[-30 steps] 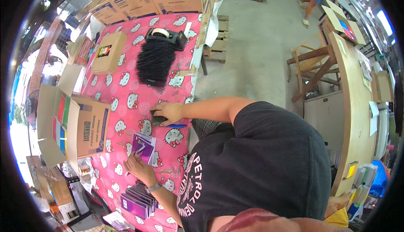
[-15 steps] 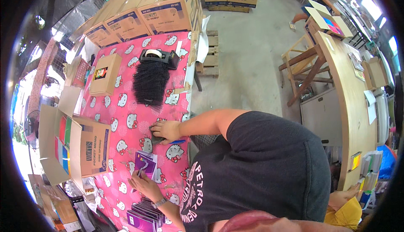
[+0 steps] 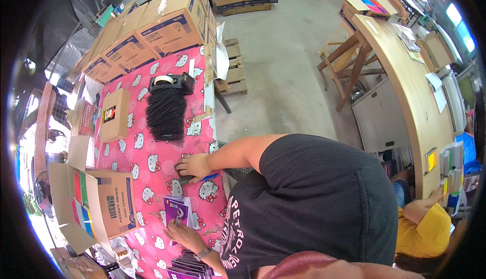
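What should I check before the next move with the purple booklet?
1. Left hand on the purple booklet: ok, fingers at its lower edge.
2. Right hand gripping the dark thing under it: cannot tell, the hand covers it.
3. Cardboard box beside the booklet has its flaps open: ok.
4. Booklet stack lies close to the left wrist: ok.
5. Black hairpiece lies apart from both hands: ok.
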The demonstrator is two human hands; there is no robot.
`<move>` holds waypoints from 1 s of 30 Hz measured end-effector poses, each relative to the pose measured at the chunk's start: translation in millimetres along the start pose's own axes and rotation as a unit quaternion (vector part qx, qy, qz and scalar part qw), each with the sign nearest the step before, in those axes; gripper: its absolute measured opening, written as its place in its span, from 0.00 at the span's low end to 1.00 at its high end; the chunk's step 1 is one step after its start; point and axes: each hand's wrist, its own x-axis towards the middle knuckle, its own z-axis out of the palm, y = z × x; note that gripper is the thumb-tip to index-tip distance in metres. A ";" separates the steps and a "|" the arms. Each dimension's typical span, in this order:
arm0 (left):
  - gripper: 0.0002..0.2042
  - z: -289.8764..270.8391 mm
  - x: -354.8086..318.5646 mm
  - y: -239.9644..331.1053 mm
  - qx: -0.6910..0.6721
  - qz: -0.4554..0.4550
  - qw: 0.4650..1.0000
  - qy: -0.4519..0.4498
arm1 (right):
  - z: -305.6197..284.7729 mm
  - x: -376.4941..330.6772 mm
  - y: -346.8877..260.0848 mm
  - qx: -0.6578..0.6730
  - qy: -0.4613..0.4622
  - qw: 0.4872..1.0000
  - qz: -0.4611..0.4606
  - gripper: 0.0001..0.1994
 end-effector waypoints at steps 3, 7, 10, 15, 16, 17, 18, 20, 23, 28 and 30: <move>0.08 1.4 -0.8 -11.3 -0.017 0.002 1.000 0.013 | 1.2 -0.7 -1.0 0.000 0.010 1.000 0.003 0.27; 0.09 -5.4 13.8 -8.1 0.010 -0.014 1.000 -0.002 | 2.8 -1.8 0.7 -0.004 0.007 1.000 0.006 0.28; 0.11 5.7 29.2 -7.5 -0.009 0.044 0.997 0.068 | 3.7 -3.3 3.6 -0.011 0.012 1.000 0.007 0.28; 0.13 19.1 34.1 -25.5 0.020 0.039 0.998 0.053 | 3.0 1.9 -1.1 -0.006 0.011 1.000 -0.001 0.27; 0.13 20.1 34.4 -26.5 0.014 0.042 0.997 0.061 | 2.5 1.6 -0.8 -0.007 0.010 1.000 0.001 0.27; 0.14 20.6 33.8 -25.3 0.014 0.043 0.997 0.064 | 2.5 0.6 -1.3 -0.006 0.008 1.000 0.005 0.27; 0.14 20.8 32.0 -23.1 0.013 0.044 0.997 0.067 | 2.5 0.4 -1.8 -0.005 0.005 1.000 0.007 0.27; 0.14 20.7 31.4 -20.8 0.011 0.044 0.997 0.062 | 3.0 0.2 0.0 -0.010 -0.005 1.000 0.011 0.27; 0.15 15.6 33.4 -16.4 0.006 0.034 0.999 0.033 | 4.4 -1.6 1.9 0.004 -0.014 1.000 0.018 0.27; 0.15 17.9 32.0 -30.5 -0.022 0.063 0.997 0.041 | 5.7 -1.8 1.3 0.017 0.013 1.000 0.007 0.26; 0.14 19.5 29.9 -28.5 -0.017 0.083 0.994 0.073 | 4.9 -1.2 0.5 0.022 0.014 1.000 0.003 0.26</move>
